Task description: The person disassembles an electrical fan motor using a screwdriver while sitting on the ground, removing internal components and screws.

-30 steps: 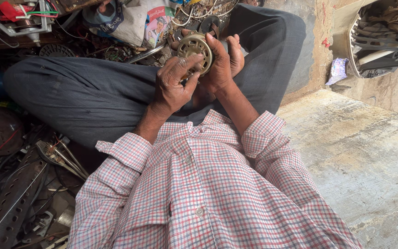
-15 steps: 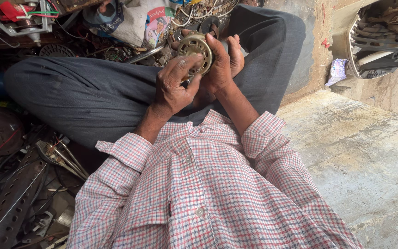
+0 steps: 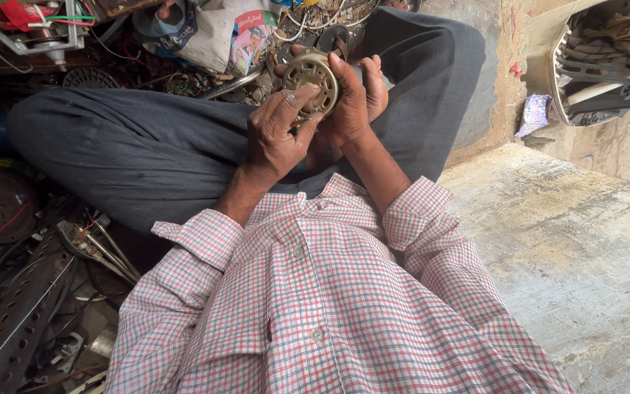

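At upper centre of the frame we cradle one round brass-coloured motor end cover (image 3: 310,79), slotted face toward us, above our crossed legs. Our right hand (image 3: 355,98) wraps it from behind, fingers curled round the rim to steady it, while our left hand (image 3: 275,135) pinches its near edge with thumb and forefinger. At lower left lies one perforated metal strip (image 3: 16,321); at upper right, one fan guard (image 3: 607,58).

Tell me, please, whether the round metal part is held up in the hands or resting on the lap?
Held up: the round metal part sits between the left hand and right hand, above the lap.
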